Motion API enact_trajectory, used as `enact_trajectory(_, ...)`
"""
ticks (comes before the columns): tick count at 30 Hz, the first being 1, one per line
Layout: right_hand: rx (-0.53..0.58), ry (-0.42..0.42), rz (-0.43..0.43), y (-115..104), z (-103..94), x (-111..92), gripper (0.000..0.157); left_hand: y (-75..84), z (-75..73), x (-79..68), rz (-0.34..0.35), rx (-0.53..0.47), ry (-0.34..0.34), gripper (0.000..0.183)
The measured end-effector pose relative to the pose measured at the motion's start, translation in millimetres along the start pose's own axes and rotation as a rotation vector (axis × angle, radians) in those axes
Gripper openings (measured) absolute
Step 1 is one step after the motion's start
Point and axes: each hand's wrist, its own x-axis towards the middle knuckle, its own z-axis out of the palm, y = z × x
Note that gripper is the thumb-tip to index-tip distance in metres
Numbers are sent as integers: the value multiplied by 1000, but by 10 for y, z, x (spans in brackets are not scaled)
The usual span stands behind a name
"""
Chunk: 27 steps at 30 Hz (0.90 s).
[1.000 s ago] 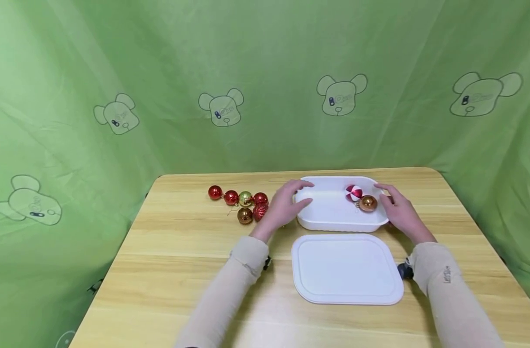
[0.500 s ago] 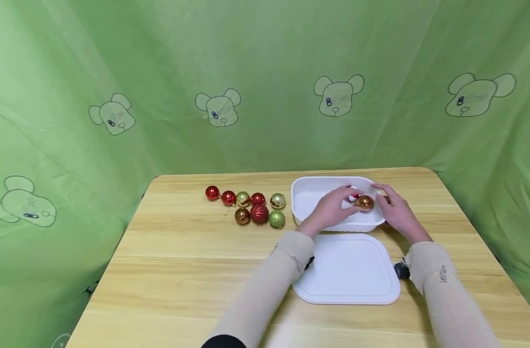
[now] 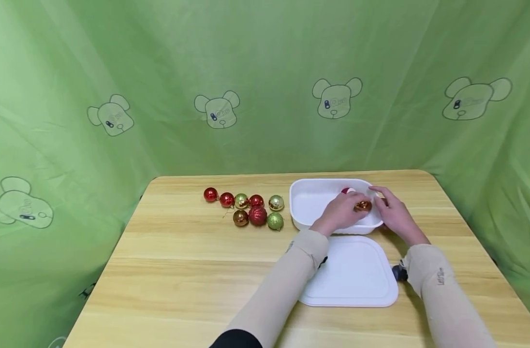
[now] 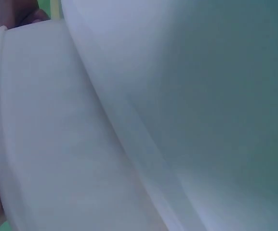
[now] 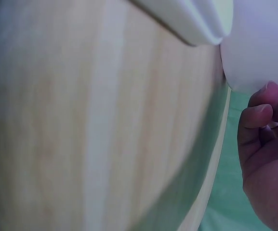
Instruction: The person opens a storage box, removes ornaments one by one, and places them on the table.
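A white plastic container (image 3: pixel 306 200) stands toward the back right of the table. Inside its right end, my left hand (image 3: pixel 344 211) reaches over the near wall and grips a shiny copper Christmas bauble (image 3: pixel 363 206), partly hidden by the fingers. Behind that hand a bit of a red and white bauble (image 3: pixel 346 190) shows. My right hand (image 3: pixel 396 216) holds the container's right end at the rim; in the right wrist view its curled fingers (image 5: pixel 258 115) lie against the white wall. The left wrist view shows mostly the container's outer wall (image 4: pixel 42 120) and a little of the fingers.
A white lid (image 3: pixel 356 278) lies flat in front of the container, partly under my left forearm. Left of the container sit several baubles, among them a ridged red one (image 3: pixel 257 215), a glittery green one (image 3: pixel 275 221) and a gold one (image 3: pixel 276 202). A green curtain (image 3: pixel 265 145) hangs behind the table.
My left hand has moved right, from the container's left end to the copper bauble, and has closed on it. My right hand has stayed at the right end.
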Motion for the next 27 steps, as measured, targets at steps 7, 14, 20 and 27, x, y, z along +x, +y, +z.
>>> enact_trajectory(7, 7, -9, 20, -11, 13, 0, 53, 37, 20, -6, 15, 58, -28, 37)
enact_trajectory(14, -2, -10, 9, -21, 1, -9, 54, 55, 32, -19, 11, 68, -20, 33)
enact_trajectory(20, 9, -3, -2, -25, -1, -19, 53, 45, 33, -16, -21, 36, -41, 28)
enact_trajectory(27, 14, -1, 0, -10, 1, -9, 53, 39, 39, 4, -35, 29, -56, 28)
